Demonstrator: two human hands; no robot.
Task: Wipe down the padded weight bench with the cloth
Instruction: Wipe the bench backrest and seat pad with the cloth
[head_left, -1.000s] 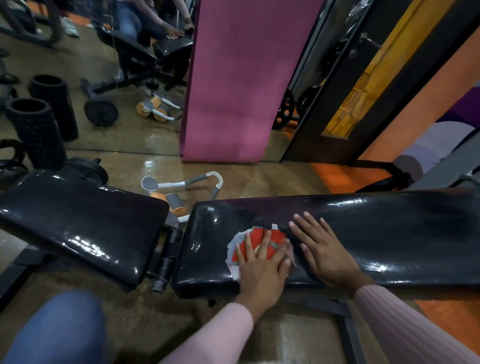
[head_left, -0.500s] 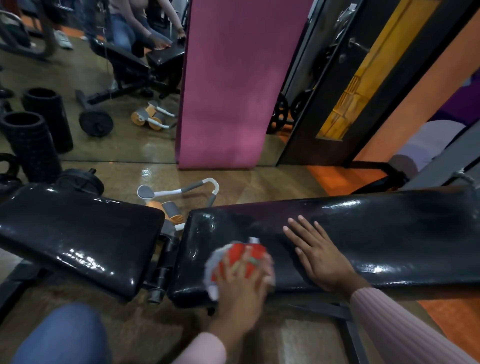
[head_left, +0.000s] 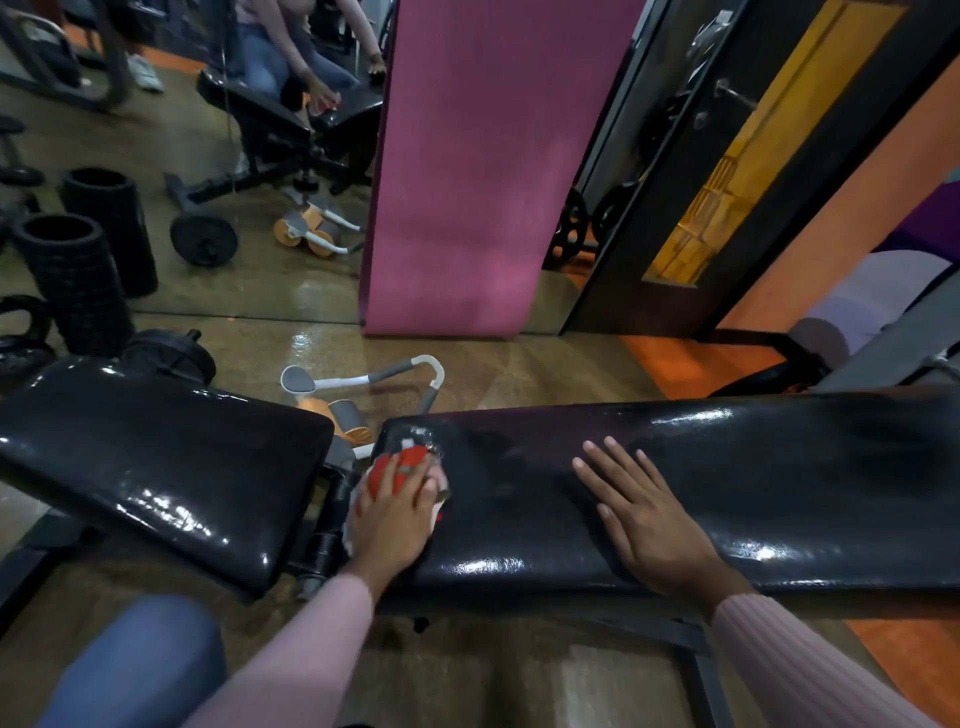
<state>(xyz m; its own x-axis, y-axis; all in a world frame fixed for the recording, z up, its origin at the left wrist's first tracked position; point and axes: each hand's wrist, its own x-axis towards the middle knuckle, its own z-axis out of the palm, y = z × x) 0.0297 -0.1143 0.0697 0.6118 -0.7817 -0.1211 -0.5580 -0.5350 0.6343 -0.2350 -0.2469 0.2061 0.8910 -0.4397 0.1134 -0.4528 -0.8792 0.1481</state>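
Pressing the cloth with our left hand, fingers flat, at the end of the bench pad, right hand splayed open mid-pad, we risk a hard stroke overshooting its edge.

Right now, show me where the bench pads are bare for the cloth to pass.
Bare: the long pad between the left hand and right hand, the stretch past it, and the whole shorter pad. Crowded: the long pad's end nearest it, where the cloth lies under the left hand.

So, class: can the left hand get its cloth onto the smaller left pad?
Probably yes: left hand and cloth sit at the long pad's end; only a narrow gap separates the smaller pad.
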